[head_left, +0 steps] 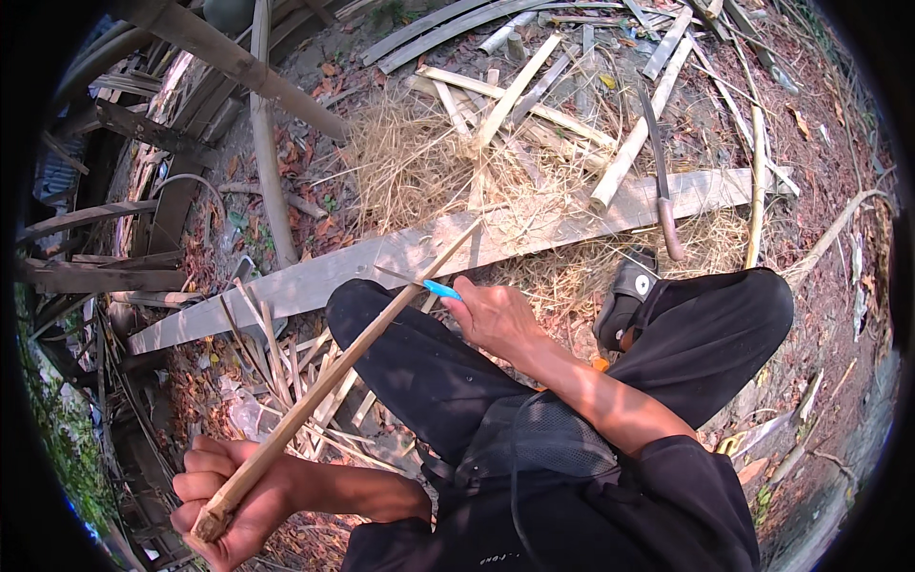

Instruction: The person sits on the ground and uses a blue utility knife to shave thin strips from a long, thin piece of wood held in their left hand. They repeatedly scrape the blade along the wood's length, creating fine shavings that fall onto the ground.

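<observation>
My left hand (233, 491) is closed round the thick near end of a long, pale wooden stick (329, 381). The stick slants up and away to the right, over my left knee, and its thin tip is over the grey plank (334, 276). In my right hand (496, 324) is a knife (440, 290) with a bright blue handle. Its narrow blade points left and lies across the stick near the far end; whether the edge bites into the wood I cannot tell.
A curved long-bladed knife (660, 181) with a brown handle rests across the plank. Wood shavings (400, 162) and split strips (519, 91) lie beyond it. More thin strips (276, 353) are piled left of my legs. Poles and timber (272, 153) stand at the left.
</observation>
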{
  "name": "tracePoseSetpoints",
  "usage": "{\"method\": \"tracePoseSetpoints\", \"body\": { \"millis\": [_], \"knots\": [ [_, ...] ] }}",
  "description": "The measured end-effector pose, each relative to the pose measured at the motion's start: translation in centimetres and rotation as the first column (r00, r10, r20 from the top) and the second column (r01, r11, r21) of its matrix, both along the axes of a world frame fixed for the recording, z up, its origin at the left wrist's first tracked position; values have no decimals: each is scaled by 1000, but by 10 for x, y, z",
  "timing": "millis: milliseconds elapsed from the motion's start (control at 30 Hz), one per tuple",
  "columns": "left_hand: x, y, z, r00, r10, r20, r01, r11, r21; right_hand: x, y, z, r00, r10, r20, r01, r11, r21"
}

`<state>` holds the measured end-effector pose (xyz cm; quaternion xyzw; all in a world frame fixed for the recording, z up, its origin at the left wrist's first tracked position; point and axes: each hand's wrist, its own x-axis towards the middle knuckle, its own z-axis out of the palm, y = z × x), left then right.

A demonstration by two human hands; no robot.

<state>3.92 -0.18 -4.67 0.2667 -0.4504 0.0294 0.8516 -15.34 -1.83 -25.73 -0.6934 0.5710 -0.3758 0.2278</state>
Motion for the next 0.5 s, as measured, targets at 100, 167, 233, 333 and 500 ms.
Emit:
{"method": "tracePoseSetpoints", "body": {
  "millis": [100, 167, 233, 333, 500],
  "knots": [
    [4, -4, 8, 996, -15, 89, 10, 998, 56, 7, -9, -4, 997, -43, -57, 40, 997, -63],
    [-2, -11, 13, 996, 74, 56, -79, 994, 76, 11, -11, -6, 996, -56, -74, 49, 994, -94],
    [-2, -17, 16, 969, -232, 85, 226, 971, 78, -27, -22, -66, 924, -270, -269, 336, 911, 239],
    [-21, -3, 17, 992, -55, 110, 51, 998, 42, -49, -30, -68, 923, -327, -202, 364, 913, 185],
    [-35, -18, 24, 992, -120, 33, 120, 993, 9, -23, 8, 46, 963, -160, 219, 99, 959, 266]
  ]
}}
